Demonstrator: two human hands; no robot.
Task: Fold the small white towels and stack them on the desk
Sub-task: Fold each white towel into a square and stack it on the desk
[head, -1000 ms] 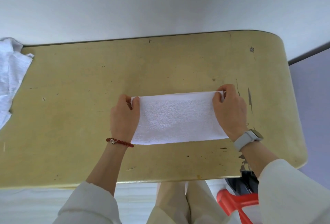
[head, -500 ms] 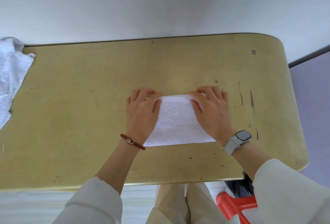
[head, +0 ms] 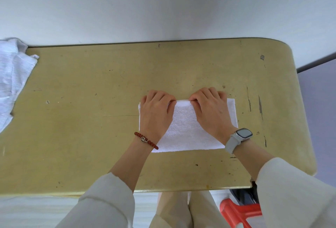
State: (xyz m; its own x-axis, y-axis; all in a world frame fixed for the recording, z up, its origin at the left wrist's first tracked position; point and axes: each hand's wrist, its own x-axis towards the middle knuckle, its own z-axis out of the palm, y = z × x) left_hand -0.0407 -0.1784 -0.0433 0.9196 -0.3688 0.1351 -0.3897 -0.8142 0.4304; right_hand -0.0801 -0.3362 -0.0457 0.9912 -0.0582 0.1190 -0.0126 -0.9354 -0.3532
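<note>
Both hands (head: pixel 183 113) pinch terry towel's (head: pixel 183 131) far edge.

head cam | looks steeply down from above | close over desk (head: pixel 91 118) | wall beyond

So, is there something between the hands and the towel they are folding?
No. Both the left hand and the right hand rest directly on the folded towel, fingers curled at its far edge. Nothing visible lies between.

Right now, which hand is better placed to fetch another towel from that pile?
Probably the left hand: the heap of unfolded towels lies at the desk's far left end.
</note>
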